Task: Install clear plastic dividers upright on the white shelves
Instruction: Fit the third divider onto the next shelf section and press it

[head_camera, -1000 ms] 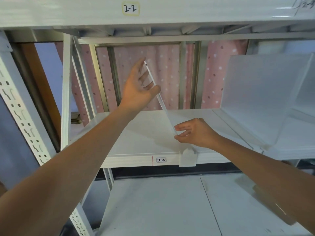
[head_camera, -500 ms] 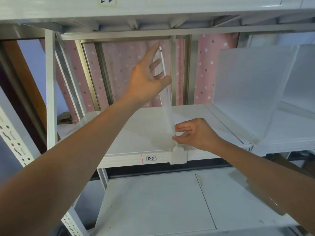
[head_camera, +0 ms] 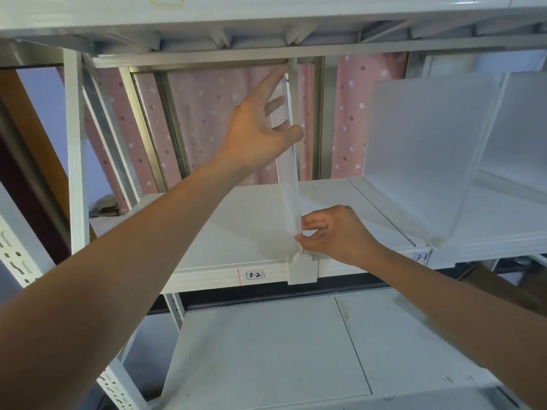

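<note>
A clear plastic divider (head_camera: 288, 184) stands almost upright, edge-on to me, on the white shelf (head_camera: 236, 232) labelled 3-2. My left hand (head_camera: 260, 131) grips its upper part, fingers spread along the panel up toward the top corner. My right hand (head_camera: 331, 232) pinches its lower front corner, just above a white clip (head_camera: 302, 267) on the shelf's front lip. A second divider (head_camera: 420, 149), frosted white, stands installed further right on the shelf.
The shelf above (head_camera: 266, 22) hangs low over the divider's top. A lower white shelf (head_camera: 281, 344) lies below. White perforated uprights (head_camera: 17, 261) stand at left. A pink dotted curtain (head_camera: 213, 122) hangs behind. A label 3-3 (head_camera: 421, 257) marks the bay to the right.
The divider has swung from a strong left lean to nearly upright. My left hand rose with its top edge; my right hand stayed at the bottom corner by the clip.
</note>
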{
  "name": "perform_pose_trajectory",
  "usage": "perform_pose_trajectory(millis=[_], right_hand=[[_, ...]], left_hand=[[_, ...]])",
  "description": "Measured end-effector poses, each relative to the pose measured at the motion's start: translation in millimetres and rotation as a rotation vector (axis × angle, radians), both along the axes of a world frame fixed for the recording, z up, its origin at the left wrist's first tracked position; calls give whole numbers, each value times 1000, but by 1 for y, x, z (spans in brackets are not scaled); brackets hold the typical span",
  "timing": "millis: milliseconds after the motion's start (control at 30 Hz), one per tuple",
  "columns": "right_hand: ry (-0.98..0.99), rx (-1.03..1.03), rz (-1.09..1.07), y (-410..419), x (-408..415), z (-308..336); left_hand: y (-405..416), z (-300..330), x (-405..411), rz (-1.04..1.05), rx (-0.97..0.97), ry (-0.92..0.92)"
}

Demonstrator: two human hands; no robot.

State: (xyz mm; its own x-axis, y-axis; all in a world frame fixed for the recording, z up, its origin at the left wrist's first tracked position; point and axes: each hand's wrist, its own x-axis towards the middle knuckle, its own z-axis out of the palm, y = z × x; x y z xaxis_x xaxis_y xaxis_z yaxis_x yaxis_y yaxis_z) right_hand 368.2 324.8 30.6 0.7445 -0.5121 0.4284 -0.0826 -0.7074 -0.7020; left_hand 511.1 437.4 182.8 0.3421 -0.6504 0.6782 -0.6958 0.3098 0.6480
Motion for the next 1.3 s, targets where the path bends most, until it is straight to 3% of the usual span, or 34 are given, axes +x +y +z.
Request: perform_pose_trajectory(millis=[233, 433, 633, 1100, 1300], right_hand=[[1, -17, -30, 5, 0, -1], [-27, 9, -53, 8, 1, -5], [-112, 0, -66, 9, 1, -17], [-270, -48, -87, 16, -2, -44], [-243, 17, -79, 13, -2, -42]], left_hand=[[-1, 2, 2, 41, 12, -78], [0, -2, 9, 132, 31, -287], [-7, -6, 14, 139, 47, -367], [-19, -22, 0, -2, 27, -333], [-10, -22, 8, 13, 38, -321]])
